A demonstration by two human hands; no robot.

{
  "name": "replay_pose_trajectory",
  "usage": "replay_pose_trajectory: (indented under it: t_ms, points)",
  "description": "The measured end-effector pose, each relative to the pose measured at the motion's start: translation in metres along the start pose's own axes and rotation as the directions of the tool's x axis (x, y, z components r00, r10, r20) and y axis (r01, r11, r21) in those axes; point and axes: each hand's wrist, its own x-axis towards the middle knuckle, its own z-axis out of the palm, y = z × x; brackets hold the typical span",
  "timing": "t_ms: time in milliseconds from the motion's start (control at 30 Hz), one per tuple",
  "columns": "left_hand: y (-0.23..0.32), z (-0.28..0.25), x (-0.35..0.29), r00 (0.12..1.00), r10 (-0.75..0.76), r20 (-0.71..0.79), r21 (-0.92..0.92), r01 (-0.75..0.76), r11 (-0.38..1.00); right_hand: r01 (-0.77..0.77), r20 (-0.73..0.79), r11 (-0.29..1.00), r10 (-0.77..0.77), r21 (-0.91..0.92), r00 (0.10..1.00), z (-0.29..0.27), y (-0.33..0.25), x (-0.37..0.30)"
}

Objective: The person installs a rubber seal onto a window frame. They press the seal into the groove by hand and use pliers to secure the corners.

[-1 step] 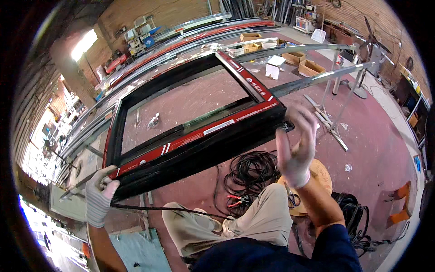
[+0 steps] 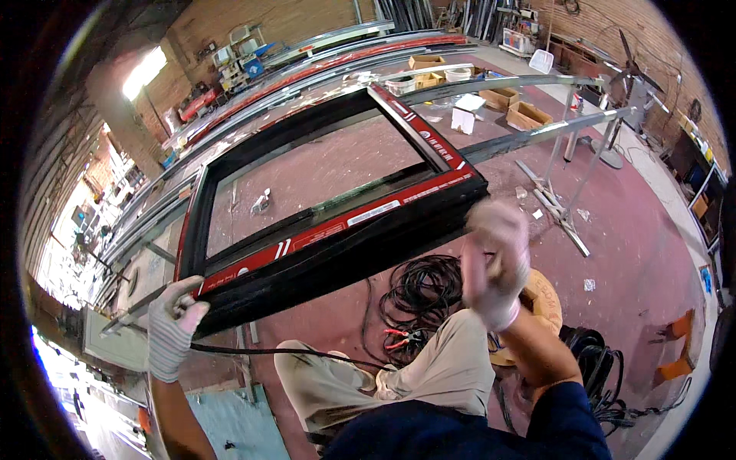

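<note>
A black window frame [image 2: 423, 197] with red protective film lies tilted in front of me, partly resting on metal rails. At its near left corner, my left hand [image 2: 173, 326], in a striped knit glove, is closed on the frame with the thumb against its side. A thin black rubber strip [image 2: 268, 351] runs from beneath that corner across to my lap. My right hand [image 2: 497, 264], also gloved, is beside the near right corner. Motion smears its fingers; they look curled, but whether they hold anything cannot be made out.
The metal rails [image 2: 537, 136] extend to the right above the reddish floor. Coiled black strip [image 2: 422, 295], red-handled pliers [image 2: 399, 339] and a tan round disc [image 2: 546, 307] lie near my legs. An orange bracket [image 2: 678, 345] is at right; cardboard boxes [image 2: 529, 116] and a fan [image 2: 630, 69] stand farther back.
My right hand has moved slightly down and left along the near right corner, and its fingers look more curled. My left hand stays at the left corner.
</note>
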Motion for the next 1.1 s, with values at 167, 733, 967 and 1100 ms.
replay_pose_trajectory:
  t_ms: [167, 733, 967, 1100]
  points:
    - [0.046, 0.022, 0.006, 0.991, -0.021, 0.132, -0.066, 0.029, 0.997, -0.538, 0.637, 0.79, 0.258, 0.293, 0.726, 0.067, -0.071, -0.079]
    - [0.114, 0.1, 0.05, 0.915, 0.307, 0.263, 0.134, -0.35, 0.927, -0.875, 0.823, 0.144, 0.298, 0.463, 0.484, 0.179, -0.173, -0.099]
    - [0.154, 0.176, 0.107, 0.708, 0.587, 0.393, 0.248, -0.696, 0.674, -0.753, 0.696, 0.332, 0.294, 0.568, 0.655, 0.194, -0.177, -0.095]
    - [0.169, 0.196, 0.115, 0.668, 0.509, 0.543, 0.142, -0.671, 0.728, -0.811, 0.781, 0.263, 0.234, 0.522, 0.579, 0.189, -0.181, -0.083]
